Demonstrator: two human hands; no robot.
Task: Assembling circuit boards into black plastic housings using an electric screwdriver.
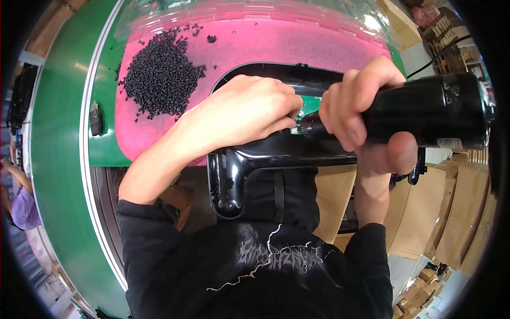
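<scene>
My right hand [357, 109] is wrapped round a thick black electric screwdriver [433, 111], held nearly level with its tip end toward the left. That tip reaches a small green circuit board [309, 105] lying in a glossy black plastic housing [276, 157]. My left hand [252, 109] rests over the housing, its fingers drawn together at the board close to the tip. Whatever those fingers pinch, if anything, is hidden. The housing lies across the near edge of a pink mat [135, 135] and extends over my lap.
A heap of small black screws [162, 74] covers the mat's left part. Beside the mat, a small dark object [96, 119] lies on the green table [64, 117]. Clear plastic bins [255, 9] line the back. Cardboard boxes [417, 212] stand at right; another person [24, 204] is far left.
</scene>
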